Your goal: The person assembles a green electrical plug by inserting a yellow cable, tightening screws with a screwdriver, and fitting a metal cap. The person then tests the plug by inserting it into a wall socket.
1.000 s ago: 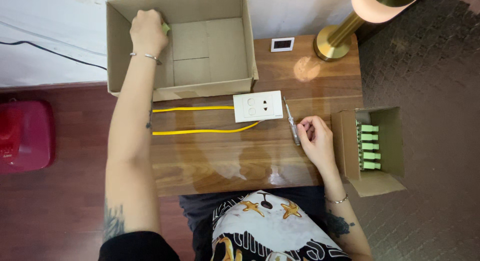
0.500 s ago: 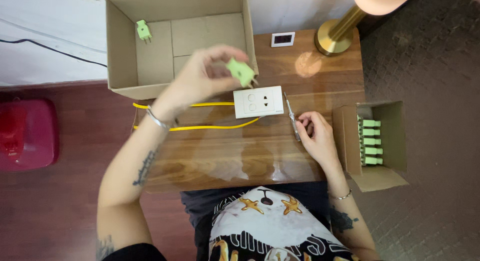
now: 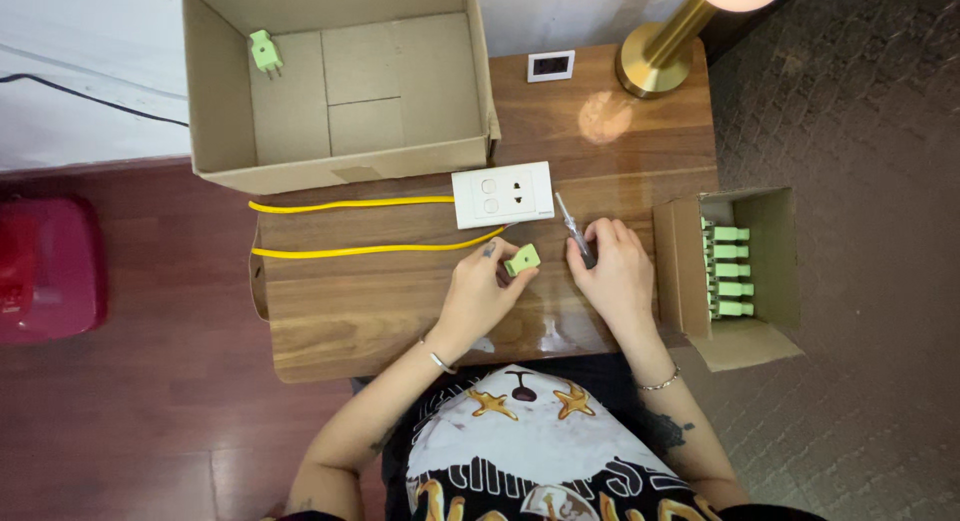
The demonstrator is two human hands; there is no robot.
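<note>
My left hand (image 3: 483, 286) holds a small green plug (image 3: 522, 259) just above the wooden table (image 3: 350, 311), in front of a white wall socket plate (image 3: 502, 194). Yellow wires (image 3: 370, 249) run left from that plate. My right hand (image 3: 612, 271) rests on the table and grips a small screwdriver (image 3: 571, 221) whose tip points toward the plate. Another green plug (image 3: 264, 52) lies in the back left corner of a large open cardboard box (image 3: 300, 166).
A small open carton (image 3: 770, 251) at the right holds several green plugs (image 3: 730, 271). A brass lamp base (image 3: 655, 56) and a small white frame (image 3: 551, 66) stand at the table's back. A red object (image 3: 45, 266) sits on the floor at left.
My left hand came out of the large box with a green plug and brought it down to the table front, beside my right hand. One plug stayed in the box.
</note>
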